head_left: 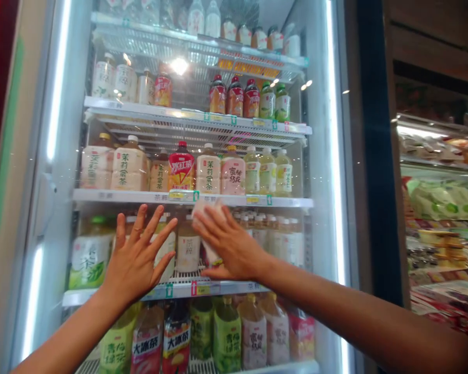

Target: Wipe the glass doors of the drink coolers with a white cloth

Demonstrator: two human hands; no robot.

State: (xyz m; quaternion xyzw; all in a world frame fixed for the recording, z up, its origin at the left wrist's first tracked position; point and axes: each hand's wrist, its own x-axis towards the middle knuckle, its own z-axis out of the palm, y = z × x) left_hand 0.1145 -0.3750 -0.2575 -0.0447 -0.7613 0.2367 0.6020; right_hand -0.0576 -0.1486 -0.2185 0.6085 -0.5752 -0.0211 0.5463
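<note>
Both arms reach up to the glass door point(195, 122) of an upright drinks cooler. My left hand point(138, 252) is open, its fingers spread wide and palm toward the glass. My right hand point(230, 241) holds a white cloth or tissue point(206, 208) under its fingers, pressed toward the pane; the cloth is blurred and mostly covered by the hand. Behind the glass, near my hands, stand a pale tea bottle point(188, 246) and a large green-capped bottle point(88, 254). Whether the left palm fully touches the glass is hard to tell.
Shelves point(195, 197) of bottled drinks fill the cooler, with more bottles point(228, 332) at the bottom. The door handle point(44, 205) is at the left. Bright light strips point(337, 182) run down both sides. Another chilled display point(442, 208) with packaged food stands on the right.
</note>
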